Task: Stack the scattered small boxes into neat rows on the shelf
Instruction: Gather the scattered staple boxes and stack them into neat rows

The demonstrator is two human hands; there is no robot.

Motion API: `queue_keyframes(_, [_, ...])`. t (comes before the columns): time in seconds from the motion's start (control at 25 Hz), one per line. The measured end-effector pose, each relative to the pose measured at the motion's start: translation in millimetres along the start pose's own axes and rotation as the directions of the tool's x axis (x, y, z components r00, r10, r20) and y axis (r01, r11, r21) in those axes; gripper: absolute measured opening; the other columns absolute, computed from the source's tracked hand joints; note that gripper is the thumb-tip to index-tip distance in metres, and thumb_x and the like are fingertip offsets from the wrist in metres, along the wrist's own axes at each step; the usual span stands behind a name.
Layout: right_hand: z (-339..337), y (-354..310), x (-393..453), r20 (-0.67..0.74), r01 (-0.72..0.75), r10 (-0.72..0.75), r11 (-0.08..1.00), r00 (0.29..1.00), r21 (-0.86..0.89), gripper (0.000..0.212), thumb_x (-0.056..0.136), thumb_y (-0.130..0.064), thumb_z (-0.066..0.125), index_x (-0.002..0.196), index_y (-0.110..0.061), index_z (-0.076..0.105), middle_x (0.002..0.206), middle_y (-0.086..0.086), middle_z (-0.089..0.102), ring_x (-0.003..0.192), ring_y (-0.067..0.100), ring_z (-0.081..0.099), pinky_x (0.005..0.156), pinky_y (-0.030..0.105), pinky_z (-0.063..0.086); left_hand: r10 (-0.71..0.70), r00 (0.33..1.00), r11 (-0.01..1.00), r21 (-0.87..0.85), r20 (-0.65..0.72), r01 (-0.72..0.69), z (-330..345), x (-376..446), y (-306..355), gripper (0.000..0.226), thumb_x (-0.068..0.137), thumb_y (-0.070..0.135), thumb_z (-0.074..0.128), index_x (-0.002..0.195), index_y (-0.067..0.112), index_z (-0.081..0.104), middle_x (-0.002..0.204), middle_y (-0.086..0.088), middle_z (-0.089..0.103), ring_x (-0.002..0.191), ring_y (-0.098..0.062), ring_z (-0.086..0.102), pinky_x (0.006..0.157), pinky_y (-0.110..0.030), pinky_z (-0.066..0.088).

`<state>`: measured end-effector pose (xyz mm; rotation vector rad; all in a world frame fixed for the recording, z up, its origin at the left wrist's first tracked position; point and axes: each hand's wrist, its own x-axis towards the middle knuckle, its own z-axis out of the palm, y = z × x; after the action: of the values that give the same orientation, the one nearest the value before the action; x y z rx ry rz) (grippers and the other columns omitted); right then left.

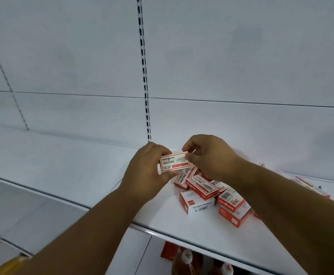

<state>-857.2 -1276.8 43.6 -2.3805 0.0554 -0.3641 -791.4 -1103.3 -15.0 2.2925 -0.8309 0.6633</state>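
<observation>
Head view: both hands lift one box (175,161) above the shelf (82,175), label up, likely squaring it before placing, left hand (146,171) fingers curled round its left end, right hand (207,155) pinching the right edge, loose pile (207,193) just below.

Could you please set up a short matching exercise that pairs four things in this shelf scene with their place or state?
Things:
1. held box
2. left hand
3. pile of boxes
4. bottles

Places or states:
A. under the shelf
B. lying scattered on the shelf
C. gripping the box's left end
D. raised above the shelf, label facing the camera

Pairs: 1-D, 2-C, 3-B, 4-A
</observation>
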Motion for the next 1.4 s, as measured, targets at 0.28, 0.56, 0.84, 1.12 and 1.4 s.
queue_keyframes(0.28, [23.7, -7.8, 23.9, 0.025, 0.1, -0.096, 0.957, 0.995, -0.273, 0.014, 0.092, -0.018, 0.058, 0.102, -0.026, 0.066, 0.085, -0.017, 0.056, 0.081, 0.007, 0.06, 0.059, 0.014, 0.044, -0.085, 0.996, 0.977, 0.196, 0.026, 0.078, -14.2, 17.5, -52.5, 0.04, 0.073, 0.058, 0.073, 0.098, 0.027, 0.064, 0.091, 0.008, 0.062, 0.083, -0.012, 0.058, 0.069, -0.03, 0.05])
queue_keyframes(0.56, [27.9, -4.2, 48.5, 0.135, -0.051, 0.149, 0.832, 0.98, -0.552, 0.027, 0.09, -0.029, 0.063, 0.117, -0.029, 0.062, 0.118, -0.007, 0.062, 0.101, 0.012, 0.058, 0.086, 0.029, 0.052, -0.142, 0.945, 0.91, 0.416, 0.294, 0.007, 23.0, 62.7, -58.9, 0.056, 0.075, 0.076, 0.054, 0.093, 0.024, 0.063, 0.098, -0.003, 0.065, 0.092, -0.024, 0.06, 0.07, -0.03, 0.041])
queue_keyframes(0.84, [33.7, -5.9, 42.0, 0.177, -0.126, 0.319, 0.737, 0.931, -0.664, 0.048, 0.081, -0.05, 0.071, 0.123, -0.028, 0.06, 0.123, -0.006, 0.06, 0.108, 0.015, 0.057, 0.093, 0.033, 0.05, 0.097, 0.969, 0.991, 0.071, 0.229, -0.116, 22.0, 50.9, -55.2, 0.027, 0.087, 0.045, 0.056, 0.099, 0.022, 0.063, 0.096, 0.004, 0.064, 0.095, -0.02, 0.059, 0.081, -0.035, 0.048])
queue_keyframes(1.12, [22.7, -20.8, 35.8, -0.208, -0.216, 0.208, 0.976, 0.956, -0.013, 0.009, 0.088, -0.025, 0.071, 0.095, -0.021, 0.071, 0.081, -0.003, 0.071, 0.067, 0.012, 0.071, 0.061, 0.026, 0.058, -0.011, 0.916, 0.799, -0.547, 0.401, 0.249, 9.0, 45.9, -44.4, 0.015, 0.087, 0.037, 0.07, 0.1, 0.031, 0.064, 0.083, 0.014, 0.066, 0.072, -0.001, 0.06, 0.063, -0.016, 0.048])
queue_keyframes(1.4, [34.4, -41.2, 37.2, -0.189, -0.223, 0.285, 0.929, 0.94, 0.295, 0.004, 0.087, -0.017, 0.072, 0.089, -0.014, 0.07, 0.082, 0.003, 0.077, 0.075, 0.02, 0.074, 0.076, 0.04, 0.062, -0.182, 0.931, 0.666, -0.657, 0.316, 0.354, -23.0, 48.1, -57.1, 0.013, 0.091, 0.015, 0.067, 0.091, 0.027, 0.066, 0.086, 0.007, 0.071, 0.071, -0.012, 0.07, 0.064, -0.029, 0.055])
